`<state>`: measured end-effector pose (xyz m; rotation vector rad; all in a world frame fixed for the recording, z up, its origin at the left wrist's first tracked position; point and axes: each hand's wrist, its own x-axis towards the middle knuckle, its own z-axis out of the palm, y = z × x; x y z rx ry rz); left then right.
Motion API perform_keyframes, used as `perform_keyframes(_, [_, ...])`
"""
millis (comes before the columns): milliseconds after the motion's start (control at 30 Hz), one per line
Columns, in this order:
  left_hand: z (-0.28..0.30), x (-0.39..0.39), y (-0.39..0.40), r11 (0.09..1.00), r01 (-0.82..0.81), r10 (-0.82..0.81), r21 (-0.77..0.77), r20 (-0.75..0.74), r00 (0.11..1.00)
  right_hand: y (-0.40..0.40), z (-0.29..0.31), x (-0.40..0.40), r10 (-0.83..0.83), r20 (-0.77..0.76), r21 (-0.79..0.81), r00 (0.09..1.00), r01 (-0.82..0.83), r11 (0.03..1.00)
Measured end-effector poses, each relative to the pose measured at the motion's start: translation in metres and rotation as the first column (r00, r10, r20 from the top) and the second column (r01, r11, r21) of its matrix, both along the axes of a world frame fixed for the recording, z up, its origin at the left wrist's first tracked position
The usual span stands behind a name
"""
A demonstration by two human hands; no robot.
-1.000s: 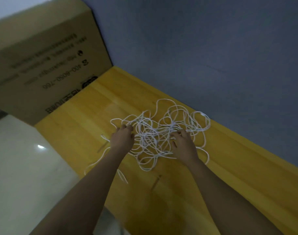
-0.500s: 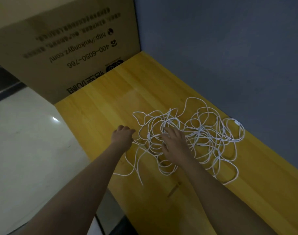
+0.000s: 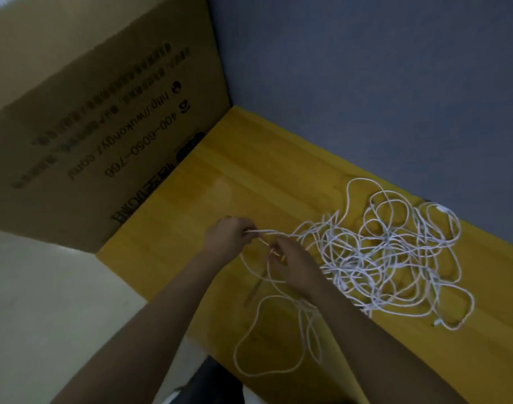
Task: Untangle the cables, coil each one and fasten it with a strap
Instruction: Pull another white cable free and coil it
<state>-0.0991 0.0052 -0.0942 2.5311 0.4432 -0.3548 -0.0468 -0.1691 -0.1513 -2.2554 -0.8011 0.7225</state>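
Note:
A tangle of thin white cables (image 3: 386,252) lies on the yellow wooden table (image 3: 191,199), spread to the right of my hands. My left hand (image 3: 227,236) pinches a cable strand at its fingertips and holds it just above the table, left of the pile. My right hand (image 3: 290,262) is close beside it, fingers curled round a strand with a short orange-tinted end showing at the fingers. One long loose loop (image 3: 267,342) trails from the hands toward the table's near edge. No strap can be made out.
A large cardboard box (image 3: 98,126) with printed text stands against the table's left end. A grey-blue wall (image 3: 366,83) runs along the far side of the table. Pale floor (image 3: 45,316) lies beyond the near-left table edge.
Both hands have left the pile and come together to its left, lifting a strand out. A long loop now drags toward the near edge. The camera has swung left.

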Motion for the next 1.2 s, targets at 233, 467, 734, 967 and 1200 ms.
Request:
perform_keyframes(233, [0.025,0.031,0.044,0.968,0.053,-0.023,-0.246,0.124,0.992,0.050,0.020,0.012,-0.325,-0.230,0.216,0.917,0.374,0.902])
perform_keyframes(467, [0.043,0.065,0.044,0.942,0.114,-0.041,-0.315,0.227,0.973,0.024,0.060,0.066,-0.502,0.058,0.406,0.863,0.439,0.802])
perform_keyframes(734, [0.078,0.089,0.026,0.981,0.190,-0.156,-0.022,0.484,0.861,-0.029,0.094,0.082,-0.503,0.448,0.433,0.739,0.313,0.845])
perform_keyframes(967, [0.053,0.071,0.019,0.989,0.147,-0.138,-0.009,0.295,0.946,-0.054,0.066,0.045,-0.416,0.054,0.279,0.908,0.386,0.879])
perform_keyframes(1200, [0.028,0.053,-0.007,0.976,0.111,-0.145,0.188,0.176,0.974,-0.104,0.038,-0.014,-0.559,0.197,0.077,0.805,0.556,0.828])
